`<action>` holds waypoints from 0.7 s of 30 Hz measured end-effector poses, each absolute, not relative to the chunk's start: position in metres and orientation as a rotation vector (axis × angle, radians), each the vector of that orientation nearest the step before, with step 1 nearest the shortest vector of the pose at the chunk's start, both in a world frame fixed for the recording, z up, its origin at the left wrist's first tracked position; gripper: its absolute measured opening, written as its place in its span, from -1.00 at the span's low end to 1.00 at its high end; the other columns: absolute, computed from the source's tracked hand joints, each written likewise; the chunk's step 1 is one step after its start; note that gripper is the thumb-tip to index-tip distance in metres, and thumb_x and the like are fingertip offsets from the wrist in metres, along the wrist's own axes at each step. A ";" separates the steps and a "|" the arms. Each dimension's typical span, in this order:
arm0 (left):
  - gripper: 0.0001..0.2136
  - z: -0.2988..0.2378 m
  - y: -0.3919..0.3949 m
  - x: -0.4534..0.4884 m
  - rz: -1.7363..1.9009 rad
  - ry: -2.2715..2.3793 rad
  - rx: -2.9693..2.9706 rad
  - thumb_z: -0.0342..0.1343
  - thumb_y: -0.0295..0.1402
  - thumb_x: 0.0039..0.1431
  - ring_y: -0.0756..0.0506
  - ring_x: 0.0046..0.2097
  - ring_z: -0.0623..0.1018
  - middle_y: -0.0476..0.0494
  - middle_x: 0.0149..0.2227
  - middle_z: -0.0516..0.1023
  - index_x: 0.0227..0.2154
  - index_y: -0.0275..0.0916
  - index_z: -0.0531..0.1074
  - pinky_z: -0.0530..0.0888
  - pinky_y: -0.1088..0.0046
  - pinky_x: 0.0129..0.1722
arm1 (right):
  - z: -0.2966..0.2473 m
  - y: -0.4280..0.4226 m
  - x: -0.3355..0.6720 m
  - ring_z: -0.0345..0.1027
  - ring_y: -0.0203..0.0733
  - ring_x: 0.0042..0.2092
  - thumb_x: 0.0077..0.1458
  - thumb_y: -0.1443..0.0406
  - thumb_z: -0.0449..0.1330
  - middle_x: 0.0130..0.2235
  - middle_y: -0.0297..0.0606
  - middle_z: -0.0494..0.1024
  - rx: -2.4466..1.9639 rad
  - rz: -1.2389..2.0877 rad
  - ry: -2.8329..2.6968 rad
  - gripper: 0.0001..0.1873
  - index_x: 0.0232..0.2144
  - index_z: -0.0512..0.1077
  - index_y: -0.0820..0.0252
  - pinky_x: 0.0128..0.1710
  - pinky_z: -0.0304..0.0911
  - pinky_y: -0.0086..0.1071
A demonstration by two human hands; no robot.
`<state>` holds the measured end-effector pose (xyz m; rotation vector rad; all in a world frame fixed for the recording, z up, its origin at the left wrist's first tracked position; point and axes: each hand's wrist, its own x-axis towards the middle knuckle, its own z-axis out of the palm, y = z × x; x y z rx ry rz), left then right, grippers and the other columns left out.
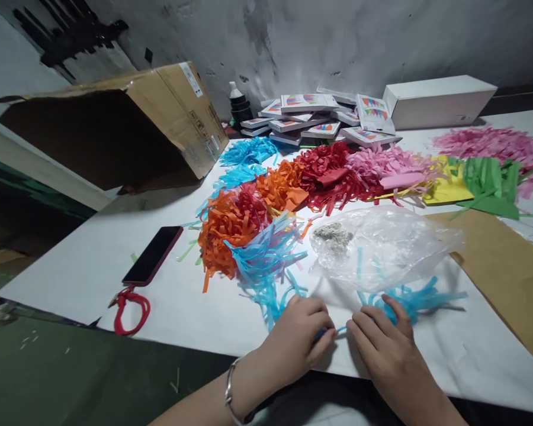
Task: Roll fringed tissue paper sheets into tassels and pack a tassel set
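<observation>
A blue tissue-paper tassel point(411, 300) lies near the table's front edge, its fringed strips fanned out on both sides of my hands. My left hand point(299, 331) is closed around its middle, where a thin twisted blue part shows between thumb and fingers. My right hand point(384, 340) presses with bent fingers on the right part of the same tassel. A short piece of twisted paper spans the gap between my hands. Just beyond them sits a clear plastic bag point(395, 242) with a bundle of greyish string point(333, 236) in it.
Fringed paper piles in orange point(226, 231), red point(328, 171), pink point(386, 163), yellow point(446, 183) and green point(493, 180) spread across the table. Behind are flat boxes point(308, 102), a white box point(439, 100) and a bottle point(240, 109). An open carton point(173, 112) and a phone point(153, 255) are at left.
</observation>
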<state>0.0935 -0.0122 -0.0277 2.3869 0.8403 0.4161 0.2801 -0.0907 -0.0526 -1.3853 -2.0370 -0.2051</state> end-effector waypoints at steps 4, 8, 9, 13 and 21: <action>-0.80 -0.003 -0.019 0.084 0.335 0.850 1.745 0.12 -0.29 0.33 -0.10 -0.20 0.55 -0.12 -0.24 0.64 -0.13 -0.19 0.61 0.40 0.40 -0.17 | -0.040 -0.101 0.290 0.46 -0.10 0.00 0.36 0.47 -0.06 -0.19 -0.21 0.65 -1.158 -0.309 -2.070 -0.64 -0.12 0.54 0.27 0.30 0.00 0.04; -0.66 -0.005 -0.026 0.092 0.299 0.775 1.131 0.41 -0.10 -0.01 0.00 -0.40 0.42 -0.03 -0.47 0.52 -0.41 -0.32 0.58 0.35 0.48 -0.33 | -0.027 -0.105 0.292 0.48 -0.08 0.02 0.35 0.49 -0.09 -0.15 -0.15 0.66 -1.016 -0.381 -2.109 -0.60 -0.11 0.55 0.32 0.25 0.11 -0.05; -0.61 -0.008 -0.028 0.095 0.311 0.759 1.026 0.45 -0.07 -0.09 0.03 -0.44 0.37 0.01 -0.52 0.45 -0.46 -0.33 0.54 0.33 0.50 -0.36 | -0.023 -0.103 0.291 0.51 -0.10 -0.03 0.35 0.48 -0.06 -0.19 -0.15 0.66 -1.010 -0.359 -2.082 -0.64 -0.13 0.55 0.32 0.21 0.16 -0.08; -0.53 -0.012 -0.037 0.107 0.436 0.741 1.046 0.44 0.03 -0.11 0.06 -0.47 0.28 0.04 -0.54 0.34 -0.51 -0.31 0.44 0.25 0.53 -0.42 | -0.014 -0.100 0.283 0.52 -0.24 -0.29 0.27 0.47 0.10 -0.37 -0.27 0.60 -1.090 -0.045 -1.814 -0.81 -0.24 0.50 0.22 -0.09 0.39 -0.29; -0.66 -0.005 -0.039 0.112 0.764 0.748 1.441 0.29 -0.05 0.16 -0.02 -0.40 0.44 -0.09 -0.45 0.50 -0.43 -0.28 0.51 0.38 0.49 -0.35 | -0.040 -0.105 0.274 0.57 -0.17 -0.25 0.23 0.43 0.17 -0.31 -0.27 0.62 -1.176 -0.074 -1.628 -0.76 -0.10 0.54 0.15 -0.20 0.48 -0.40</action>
